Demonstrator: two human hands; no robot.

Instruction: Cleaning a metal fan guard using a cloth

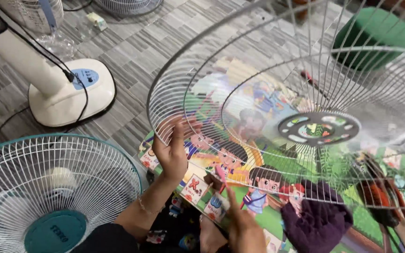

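Head view: one only, looking down.
Hands: two; left hand (173,151) gripping the rim of a wire grille (277,93), fingers curled through the wires; right hand (242,222) pinching a small pink thing (221,173), kind unclear.
Grilles: one loose, held tilted over a cartoon mat (230,161), hub disc (318,128) at centre, far edge cut off at right.
Fans: one whole fan (48,187) lower left, partly cut off; one white base (71,91) with cable; two more grilles barely visible along top edge.
Cloths: one purple cloth (317,220) under the grille.
Stools: one green stool (373,37), blurred behind wires.
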